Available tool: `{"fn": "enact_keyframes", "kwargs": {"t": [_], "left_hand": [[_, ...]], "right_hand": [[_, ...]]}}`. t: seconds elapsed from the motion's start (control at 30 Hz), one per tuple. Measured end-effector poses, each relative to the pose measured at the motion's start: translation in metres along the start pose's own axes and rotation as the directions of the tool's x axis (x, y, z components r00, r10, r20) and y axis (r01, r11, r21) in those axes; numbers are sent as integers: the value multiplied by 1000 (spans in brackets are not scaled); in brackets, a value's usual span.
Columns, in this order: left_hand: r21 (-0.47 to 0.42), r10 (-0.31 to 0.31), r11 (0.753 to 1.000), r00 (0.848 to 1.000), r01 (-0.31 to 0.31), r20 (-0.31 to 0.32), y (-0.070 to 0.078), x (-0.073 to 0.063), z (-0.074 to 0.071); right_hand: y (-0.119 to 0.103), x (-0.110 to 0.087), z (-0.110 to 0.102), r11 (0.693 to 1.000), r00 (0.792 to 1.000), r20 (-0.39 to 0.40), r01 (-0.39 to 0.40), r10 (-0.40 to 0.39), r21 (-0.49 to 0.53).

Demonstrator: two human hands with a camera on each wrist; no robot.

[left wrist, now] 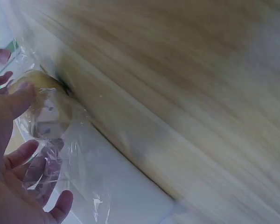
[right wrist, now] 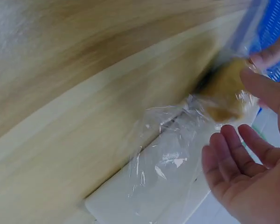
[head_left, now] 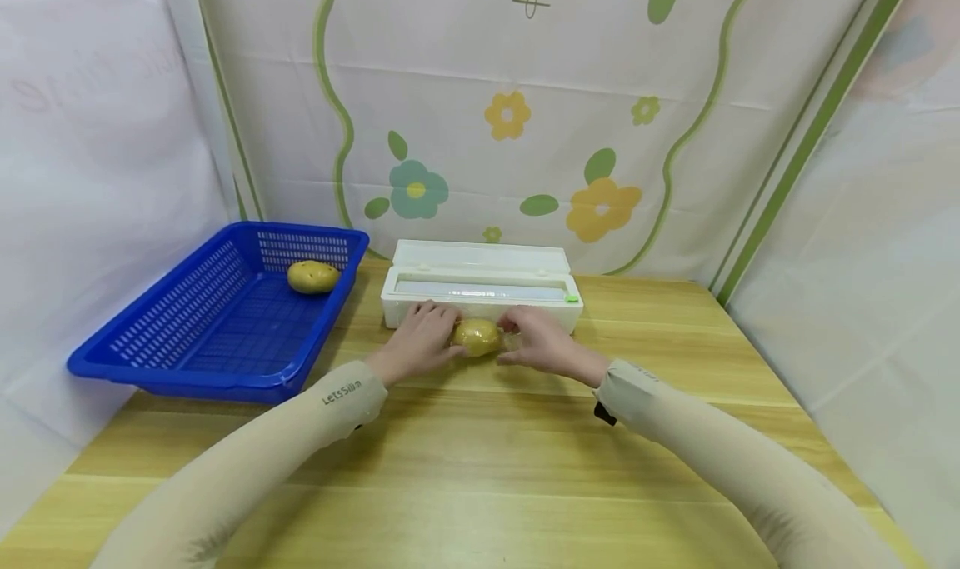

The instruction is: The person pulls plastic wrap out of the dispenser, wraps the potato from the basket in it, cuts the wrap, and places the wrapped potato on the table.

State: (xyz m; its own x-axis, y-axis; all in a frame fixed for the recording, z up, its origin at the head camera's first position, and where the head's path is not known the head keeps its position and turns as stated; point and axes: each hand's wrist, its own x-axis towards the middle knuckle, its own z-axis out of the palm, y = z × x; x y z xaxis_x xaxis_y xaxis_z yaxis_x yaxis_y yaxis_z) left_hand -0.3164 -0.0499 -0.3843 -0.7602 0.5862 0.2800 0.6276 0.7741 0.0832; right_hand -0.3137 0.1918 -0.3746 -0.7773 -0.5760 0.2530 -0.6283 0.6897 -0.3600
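A potato (head_left: 477, 336) wrapped in clear plastic film lies between my two hands, just in front of a long white film dispenser box (head_left: 480, 306). My left hand (head_left: 422, 341) holds its left end, thumb in front and fingers behind. Loose film (left wrist: 81, 161) trails from the potato and covers some left fingers. At the other end is my right hand (head_left: 543, 340); its thumb overlaps the potato in the right wrist view, while its other fingers (right wrist: 233, 154) are spread and relaxed beside the loose film (right wrist: 165, 149).
On the left stands a blue plastic basket (head_left: 168, 377) with another potato (head_left: 312, 277) inside. The dispenser's lid (head_left: 480, 257) is raised against the floral curtain (head_left: 465, 77). Everything stands on a wooden table (head_left: 480, 477), with white cloth walls on both sides.
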Motion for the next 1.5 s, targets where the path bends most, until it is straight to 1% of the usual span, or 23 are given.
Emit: {"fn": "enact_keyframes", "kwargs": {"t": [0.07, 0.13, 0.27, 0.37, 0.43, 0.53, 0.6, 0.7, 0.8, 0.9, 0.97, 1.07, 1.2, 1.27, 1.37, 1.5], "left_hand": [[-4, -4, 1000, 1000, 4, 1, -1, 1, 1], [-15, -2, 1000, 1000, 2, -8, -3, 1, 2], [-96, -22, 995, 1000, 20, -12, -6, 1, 2], [-175, -55, 983, 998, 54, 0, -7, 1, 2], [-211, -76, 975, 997, 76, 7, -8, 2, 3], [-242, -93, 966, 996, 91, 6, -9, 2, 3], [-226, -81, 971, 997, 78, -5, -8, 2, 4], [-159, -48, 986, 998, 41, -43, -7, 3, 4], [-96, -21, 995, 993, 10, -115, -6, 4, 3], [-79, -8, 997, 985, -5, -175, -5, 5, 0], [-72, 1, 997, 981, -15, -192, -5, 5, -1], [-48, 20, 998, 982, -29, -190, -6, 5, -3], [-8, 46, 999, 982, -49, -184, -7, 5, -2], [3, 55, 998, 982, -55, -178, -7, 5, -1], [0, 46, 999, 985, -47, -163, -7, 5, -1], [-22, 21, 999, 989, -24, -149, -7, 5, 0]], "right_hand": [[-1, 1, 3, 999, 999, -8, 34, -34, -33], [-2, 3, 5, 997, 998, -23, 50, -52, -57], [-3, 9, 7, 996, 996, -74, 40, -46, -77], [-2, 13, 7, 995, 994, -103, 31, -41, -95], [-2, 15, 8, 993, 992, -114, 41, -54, -110], [-1, 18, 8, 983, 989, -115, 78, -97, -164], [-1, 18, 8, 970, 986, -109, 101, -128, -222], [0, 19, 8, 939, 981, -95, 128, -166, -321], [-1, 20, 7, 916, 978, -83, 146, -190, -373], [-2, 21, 6, 904, 977, -70, 156, -199, -397], [-1, 21, 6, 906, 979, -63, 153, -193, -396], [-2, 21, 5, 922, 982, -65, 142, -177, -361], [-3, 20, 4, 960, 985, -74, 131, -154, -247], [-5, 20, 4, 973, 988, -72, 117, -134, -196], [-6, 22, 4, 987, 994, -66, 73, -83, -142], [-9, 25, 5, 996, 999, -49, 2, -6, -93]]}}
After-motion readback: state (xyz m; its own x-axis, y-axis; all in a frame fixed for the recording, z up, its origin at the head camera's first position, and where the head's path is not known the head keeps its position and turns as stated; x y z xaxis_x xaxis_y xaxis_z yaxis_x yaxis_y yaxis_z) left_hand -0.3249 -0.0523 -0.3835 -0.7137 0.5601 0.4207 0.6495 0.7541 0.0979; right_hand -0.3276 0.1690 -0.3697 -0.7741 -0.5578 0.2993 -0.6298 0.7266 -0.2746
